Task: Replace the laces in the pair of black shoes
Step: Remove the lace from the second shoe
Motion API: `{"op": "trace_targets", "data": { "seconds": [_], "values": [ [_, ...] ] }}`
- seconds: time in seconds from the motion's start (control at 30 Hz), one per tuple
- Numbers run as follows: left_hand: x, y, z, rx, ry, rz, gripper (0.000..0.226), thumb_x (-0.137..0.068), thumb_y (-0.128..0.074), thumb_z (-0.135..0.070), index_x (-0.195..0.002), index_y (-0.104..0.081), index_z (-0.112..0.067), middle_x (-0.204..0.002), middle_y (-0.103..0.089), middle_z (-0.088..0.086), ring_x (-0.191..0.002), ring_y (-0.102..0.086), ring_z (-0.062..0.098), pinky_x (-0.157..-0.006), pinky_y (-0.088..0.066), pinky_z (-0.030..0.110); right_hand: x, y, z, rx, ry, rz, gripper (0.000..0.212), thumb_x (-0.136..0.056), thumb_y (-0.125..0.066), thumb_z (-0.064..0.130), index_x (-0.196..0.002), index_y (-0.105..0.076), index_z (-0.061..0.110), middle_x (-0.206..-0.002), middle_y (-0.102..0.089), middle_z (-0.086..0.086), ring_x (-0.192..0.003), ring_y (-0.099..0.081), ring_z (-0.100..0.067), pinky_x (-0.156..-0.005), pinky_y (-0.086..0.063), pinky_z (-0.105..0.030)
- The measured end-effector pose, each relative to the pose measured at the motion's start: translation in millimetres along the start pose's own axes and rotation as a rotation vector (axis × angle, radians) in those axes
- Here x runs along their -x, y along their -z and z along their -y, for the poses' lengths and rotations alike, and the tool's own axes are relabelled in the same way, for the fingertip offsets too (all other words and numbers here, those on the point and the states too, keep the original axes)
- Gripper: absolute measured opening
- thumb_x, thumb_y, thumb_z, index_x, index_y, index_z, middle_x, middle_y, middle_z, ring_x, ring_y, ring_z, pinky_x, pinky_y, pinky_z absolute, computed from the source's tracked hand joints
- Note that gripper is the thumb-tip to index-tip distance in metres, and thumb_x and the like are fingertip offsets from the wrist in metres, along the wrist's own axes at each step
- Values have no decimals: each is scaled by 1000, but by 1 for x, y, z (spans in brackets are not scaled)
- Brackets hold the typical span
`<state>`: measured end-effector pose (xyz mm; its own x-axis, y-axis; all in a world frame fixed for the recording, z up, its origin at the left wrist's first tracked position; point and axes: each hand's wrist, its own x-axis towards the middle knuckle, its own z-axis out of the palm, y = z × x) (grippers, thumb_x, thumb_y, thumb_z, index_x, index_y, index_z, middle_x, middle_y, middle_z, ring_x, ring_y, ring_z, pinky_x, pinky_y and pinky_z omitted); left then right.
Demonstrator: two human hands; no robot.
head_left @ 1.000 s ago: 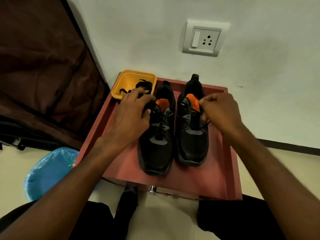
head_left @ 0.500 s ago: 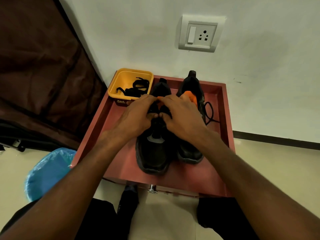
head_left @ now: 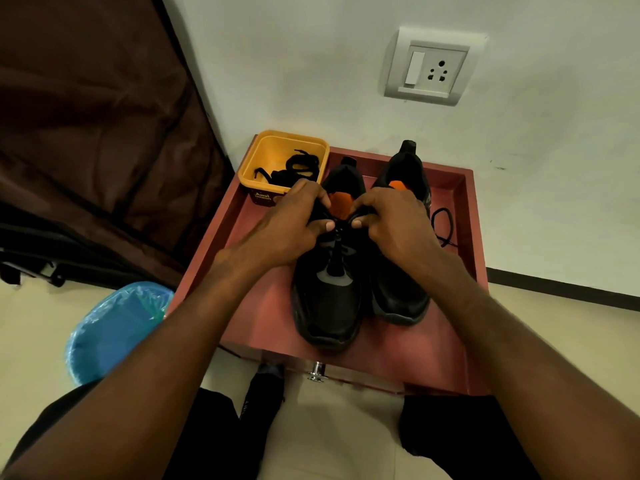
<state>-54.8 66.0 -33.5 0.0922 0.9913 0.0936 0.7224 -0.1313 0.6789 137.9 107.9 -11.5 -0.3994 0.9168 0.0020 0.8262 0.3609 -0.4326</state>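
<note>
While both hands work at the throat of the left shoe (head_left: 327, 296), the pair sits side by side, toes toward the camera, in a reddish-brown tray (head_left: 464, 271) against the white wall (head_left: 311, 64).

Left hand (head_left: 284, 230): fingers curled over the left edge of the shoe's upper eyelet area, thumb pressing in at the lacing, gripping the shoe there. Whether a lace end is pinched, cannot tell.
Right hand (head_left: 398, 226): fingers curled onto the right edge of the same throat, thumb tip facing the left thumb, gripping the shoe as well.

Left shoe: black, matte upper, grey panel on the vamp, orange tongue lining (head_left: 341, 204) showing between the hands, dark lace running down the centre.
Right shoe (head_left: 401, 292): touching the left one, same black, orange patch visible at the tongue, mostly covered by the right wrist.

A loose black lace (head_left: 445, 225) lies looped on the tray floor right of the right shoe.
Yellow tub (head_left: 266, 161) in the tray's far-left corner, with a tangle of black laces (head_left: 294, 168) inside.

Outside the tray: blue-lined bin (head_left: 110, 330) on the floor at left, dark brown fabric (head_left: 86, 133) behind it, switch socket (head_left: 433, 67) on the wall.
</note>
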Motion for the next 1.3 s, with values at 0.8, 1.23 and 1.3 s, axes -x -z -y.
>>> {"op": "trace_targets", "data": {
  "seconds": [0.8, 1.23, 1.3],
  "values": [
    [1, 0, -7, 31, 95, 69, 78, -69, -94, -33, -131, -48, -18, -126, -45, -7, -114, -49, 11, -92, -47, 23, 16, -5, 23, -85, -95, -269, 19, -93, -65, 26, -109, -75, 25, -130, -60, 2, -123, -54, -22, -99, -50, -49],
    [1, -1, -2, 172, 89, 97, 121, -75, -90, -10, -162, -7, -26, -132, -47, -3, -110, -60, 14, -81, -56, 24, -3, -21, 32, -623, -191, -369, 15, -100, -63, 24, -108, -74, 20, -118, -69, 2, -103, -65, -9, -88, -55, -28],
    [2, -2, -2, 148, 67, 95, 120, -78, -86, -7, -162, -3, -23, -131, -47, -2, -114, -60, 15, -91, -59, 34, -2, -27, 30, -288, -63, -191, 29, -101, -60, 27, -129, -63, 21, -140, -57, 0, -131, -51, -21, -105, -47, -43]
  ]
}}
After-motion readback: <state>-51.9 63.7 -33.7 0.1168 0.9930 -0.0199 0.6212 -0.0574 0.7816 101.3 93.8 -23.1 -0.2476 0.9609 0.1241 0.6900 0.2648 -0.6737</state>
